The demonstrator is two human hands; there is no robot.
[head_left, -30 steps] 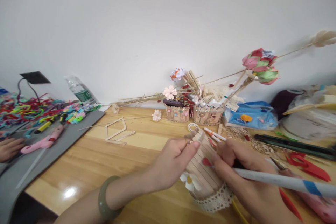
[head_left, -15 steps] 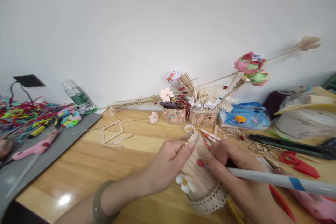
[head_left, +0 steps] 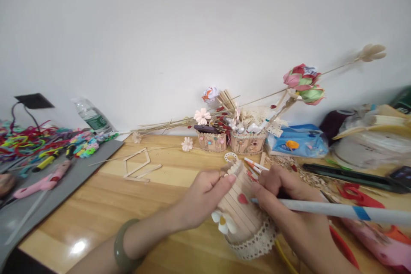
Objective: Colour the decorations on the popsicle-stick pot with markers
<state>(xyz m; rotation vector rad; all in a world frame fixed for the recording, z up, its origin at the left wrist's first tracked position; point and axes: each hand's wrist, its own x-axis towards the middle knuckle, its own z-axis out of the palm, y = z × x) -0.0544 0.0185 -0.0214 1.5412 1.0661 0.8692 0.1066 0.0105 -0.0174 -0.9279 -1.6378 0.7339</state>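
Note:
A pot of flat wooden craft sticks (head_left: pixel 241 210) is tilted in front of me, with lace (head_left: pixel 255 242) round its lower end. A white flower with a yellow centre (head_left: pixel 224 221) and a small red spot (head_left: pixel 242 198) sit on its side. My left hand (head_left: pixel 208 197) is closed on the pot's upper edge, thumb over the sticks. My right hand (head_left: pixel 284 205) grips a white pen with a blue band (head_left: pixel 342 210), its bluish tip close beside the red spot. Whether tip and sticks touch, I cannot tell.
Two decorated stick boxes (head_left: pixel 247 144) holding flowers and pens stand by the wall. Right of them are a blue tissue pack (head_left: pixel 297 141), wood shavings and a green cutter (head_left: pixel 349 176). A stick frame (head_left: pixel 136 165) lies left; a pink glue gun (head_left: pixel 43 185) rests on the grey mat.
The pen tip has drawn slightly back from the red spot, leaving a small gap. Both hands keep their holds; the view has shifted a little.

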